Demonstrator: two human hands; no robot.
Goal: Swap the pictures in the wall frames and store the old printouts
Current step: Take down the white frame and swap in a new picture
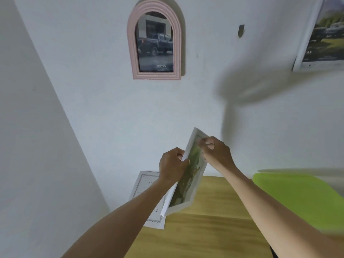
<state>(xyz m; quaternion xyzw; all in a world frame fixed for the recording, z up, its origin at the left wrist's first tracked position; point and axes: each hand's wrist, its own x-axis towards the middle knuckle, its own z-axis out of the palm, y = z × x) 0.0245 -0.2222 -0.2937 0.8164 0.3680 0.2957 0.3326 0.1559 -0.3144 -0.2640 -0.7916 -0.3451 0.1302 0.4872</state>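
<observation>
An arched frame hangs on the wall above the table, a printout at the table's left edge.

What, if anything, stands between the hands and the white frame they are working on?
Nothing visible does. The left hand already grips the left edge of the white frame, and the right hand pinches at the green picture near its top. The frame is held above the wooden table.

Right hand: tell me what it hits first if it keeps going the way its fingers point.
The right hand fingers point left, already pinching the picture in the white frame; beyond it, probably the left hand.
</observation>
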